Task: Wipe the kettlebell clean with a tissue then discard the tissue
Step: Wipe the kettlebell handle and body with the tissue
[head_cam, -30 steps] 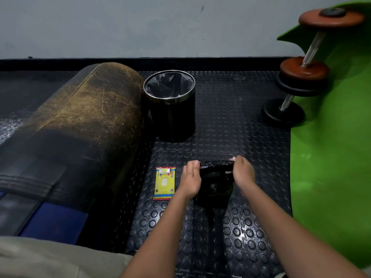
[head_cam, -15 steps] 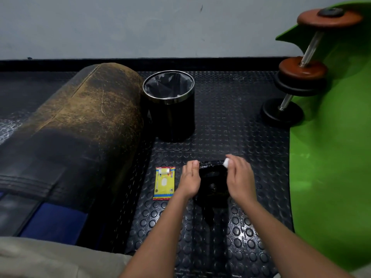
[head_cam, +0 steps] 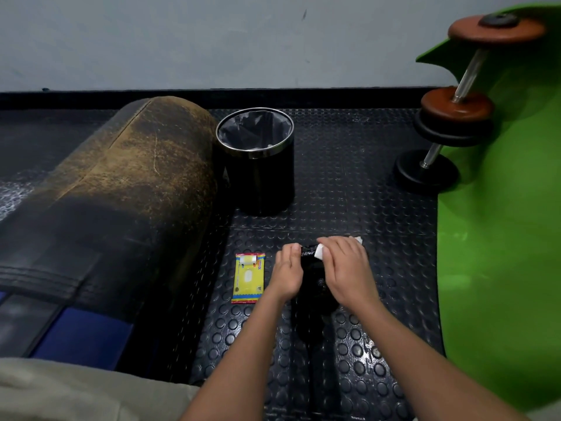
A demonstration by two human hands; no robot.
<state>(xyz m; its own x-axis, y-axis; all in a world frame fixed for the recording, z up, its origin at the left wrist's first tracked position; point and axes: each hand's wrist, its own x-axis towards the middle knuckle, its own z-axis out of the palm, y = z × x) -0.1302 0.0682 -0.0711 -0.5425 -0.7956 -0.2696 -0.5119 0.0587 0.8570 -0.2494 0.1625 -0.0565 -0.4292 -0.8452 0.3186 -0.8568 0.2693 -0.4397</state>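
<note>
The kettlebell (head_cam: 315,278) sits on the studded floor mat (head_cam: 349,192) at lower centre of the frame, directly in front of the person and between the two hands. It is black on black, so only its handle bar shows clearly; that bar runs left to right across the picture, and the round body lies below it, nearer the person.

The left hand (head_cam: 288,273) is at the left end of the handle, fingers curled round it, apparently steadying the weight. The right hand (head_cam: 346,268) lies over the right part of the handle and the top of the body, fingers bent down over a white tissue (head_cam: 320,251) that it presses against the bar; another corner of the tissue pokes out past the knuckles at the far side. The right hand is thus the working one, and since the bar lies crosswise, my guess is that the wiping stroke runs sideways along it, towards the left hand or away from it.

The bin (head_cam: 258,159) stands up-frame and slightly left of the kettlebell, well apart, with its mouth open. Neither hand is much nearer to it, but the right one holds the tissue, so the discard looks like a forward reach. The yellow tissue packet (head_cam: 248,278) lies flat just left of the left hand.
</note>
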